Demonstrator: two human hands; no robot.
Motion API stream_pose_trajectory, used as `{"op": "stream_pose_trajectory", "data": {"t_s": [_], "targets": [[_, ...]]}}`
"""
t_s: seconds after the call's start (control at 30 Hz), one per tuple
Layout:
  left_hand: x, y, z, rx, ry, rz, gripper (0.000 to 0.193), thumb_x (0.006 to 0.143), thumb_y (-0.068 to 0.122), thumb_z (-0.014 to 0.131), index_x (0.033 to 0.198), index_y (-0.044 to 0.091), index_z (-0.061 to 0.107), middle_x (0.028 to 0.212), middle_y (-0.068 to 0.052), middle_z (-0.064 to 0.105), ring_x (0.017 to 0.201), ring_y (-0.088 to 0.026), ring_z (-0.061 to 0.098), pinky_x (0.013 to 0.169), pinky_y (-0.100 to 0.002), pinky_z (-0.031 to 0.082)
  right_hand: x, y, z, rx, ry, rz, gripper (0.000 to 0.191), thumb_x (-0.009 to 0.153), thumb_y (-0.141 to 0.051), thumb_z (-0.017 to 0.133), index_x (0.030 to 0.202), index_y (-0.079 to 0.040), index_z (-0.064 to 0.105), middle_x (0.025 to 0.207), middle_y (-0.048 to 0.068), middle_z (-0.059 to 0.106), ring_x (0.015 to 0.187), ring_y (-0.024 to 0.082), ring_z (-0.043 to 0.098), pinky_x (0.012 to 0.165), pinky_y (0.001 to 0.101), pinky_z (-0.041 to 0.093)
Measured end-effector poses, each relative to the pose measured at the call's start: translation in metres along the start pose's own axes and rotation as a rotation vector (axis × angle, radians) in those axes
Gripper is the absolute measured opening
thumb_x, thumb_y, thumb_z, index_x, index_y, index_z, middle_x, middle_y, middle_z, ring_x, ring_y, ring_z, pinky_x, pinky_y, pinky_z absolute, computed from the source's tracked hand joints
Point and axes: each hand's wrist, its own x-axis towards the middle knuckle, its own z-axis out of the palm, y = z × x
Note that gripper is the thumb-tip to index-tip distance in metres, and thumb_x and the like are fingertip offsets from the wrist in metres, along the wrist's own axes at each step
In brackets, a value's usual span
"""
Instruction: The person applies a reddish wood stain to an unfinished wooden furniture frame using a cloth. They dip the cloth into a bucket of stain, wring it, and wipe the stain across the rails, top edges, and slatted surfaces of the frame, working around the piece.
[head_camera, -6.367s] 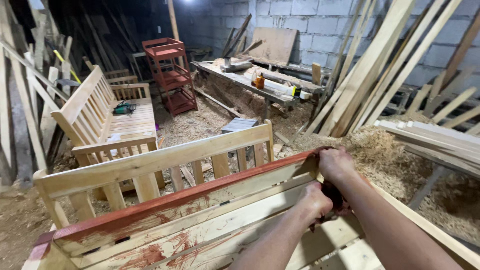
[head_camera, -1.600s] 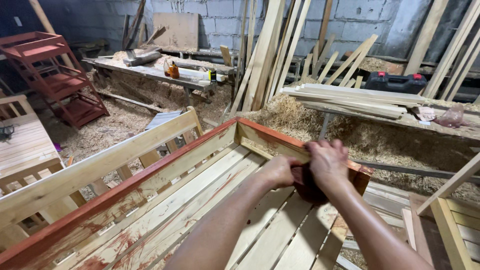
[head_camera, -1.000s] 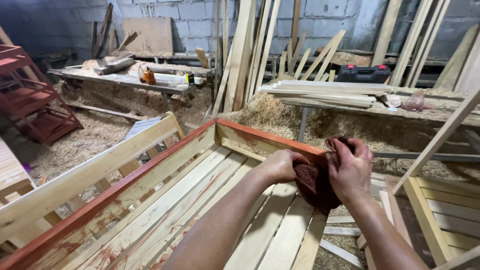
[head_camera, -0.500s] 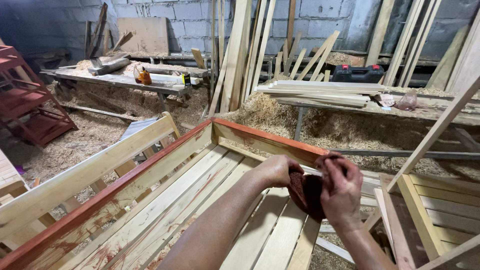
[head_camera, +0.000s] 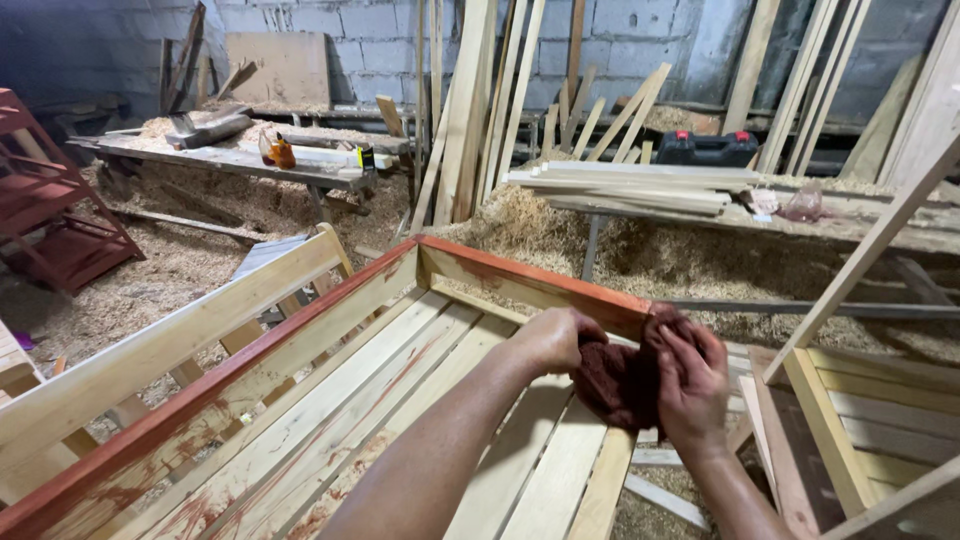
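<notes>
Together, the left hand (head_camera: 548, 338) and right hand (head_camera: 690, 385) were clamped on a dark red staining rag (head_camera: 618, 380), held just beside the wooden bench frame's (head_camera: 300, 390) red-stained corner. It looked soft, limp, probably damp; best gripped bunched.

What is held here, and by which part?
A dark red rag, bunched between both hands: the left hand grips its left side, the right hand its right side and top, over the wooden frame.
</notes>
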Motion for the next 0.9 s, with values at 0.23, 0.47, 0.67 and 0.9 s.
{"op": "stream_pose_trajectory", "data": {"t_s": [0.23,0.47,0.67,0.9], "targets": [[0.009,-0.004,0.002,-0.066,0.051,0.052,0.044,0.077,0.008,0.077,0.119,0.022,0.077,0.111,-0.007,0.078,0.091,-0.02,0.076,0.085,-0.032,0.06,0.026,-0.008,-0.011,0.155,0.034,0.179,0.035,0.107,-0.021,0.048,0.137,-0.01,0.063,0.137,0.015,0.059,0.124,0.028,0.061,0.106,0.042,0.056],[0.007,0.004,0.003,-0.07,-0.032,-0.12,0.051,0.081,0.001,0.071,0.126,0.024,0.073,0.115,-0.004,0.078,0.091,-0.02,0.077,0.083,-0.033,0.063,0.072,-0.037,-0.008,-0.203,-0.369,0.354,0.027,0.103,-0.02,0.056,0.123,-0.016,0.075,0.126,0.014,0.065,0.113,0.025,0.065,0.099,0.0389,0.056],[0.006,0.019,0.001,-0.063,-0.051,-0.094,0.053,0.082,-0.002,0.074,0.129,0.021,0.072,0.121,-0.003,0.076,0.097,-0.015,0.073,0.09,-0.03,0.059,0.097,-0.034,-0.006,0.17,-0.357,0.705,0.027,0.105,-0.019,0.053,0.124,-0.011,0.07,0.113,0.01,0.074,0.087,0.019,0.071,0.081,0.0343,0.061],[0.001,0.019,-0.002,-0.095,-0.02,-0.101,0.052,0.082,0.001,0.074,0.128,0.023,0.072,0.121,-0.003,0.075,0.094,-0.014,0.074,0.087,-0.029,0.059,0.088,0.007,0.002,0.792,-0.056,0.953,0.029,0.106,-0.022,0.055,0.133,-0.014,0.06,0.117,0.014,0.068,0.079,0.02,0.065,0.062,0.0318,0.058]]}}
